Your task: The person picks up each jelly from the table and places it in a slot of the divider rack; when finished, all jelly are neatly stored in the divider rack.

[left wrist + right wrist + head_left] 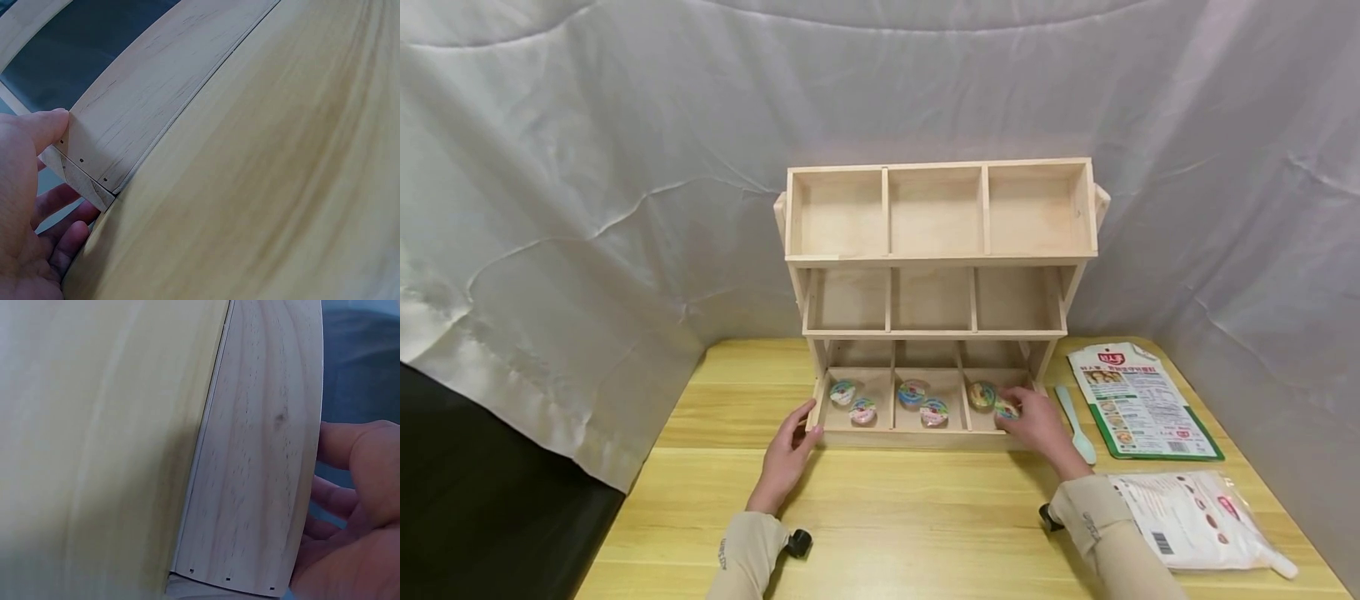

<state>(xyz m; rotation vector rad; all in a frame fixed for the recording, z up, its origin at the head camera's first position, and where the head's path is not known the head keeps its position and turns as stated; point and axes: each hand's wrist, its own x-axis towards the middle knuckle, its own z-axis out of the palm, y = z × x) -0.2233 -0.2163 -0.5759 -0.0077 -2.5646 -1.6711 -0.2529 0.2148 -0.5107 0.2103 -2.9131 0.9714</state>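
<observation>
A three-tier wooden rack (942,262) stands on the table, each tier split into three compartments. Pairs of small jelly cups with printed lids lie in every bottom compartment: a blue-green cup (842,392) and pink cup (862,411) at left, a blue cup (913,392) and pink cup (934,412) in the middle, a yellowish cup (981,395) at right. My left hand (786,458) grips the rack's bottom left front corner, thumb on its front board (125,94). In the right compartment my right hand (1037,423) pinches another jelly cup (1006,409), partly covered by fingers.
Right of the rack lie a pale green spoon (1077,429) and a green-and-white printed pouch (1142,402). Nearer me is a clear-wrapped white packet (1195,521), with a white handle-like end (1283,567) beside it. Grey curtains (940,92) surround the wooden table (917,517).
</observation>
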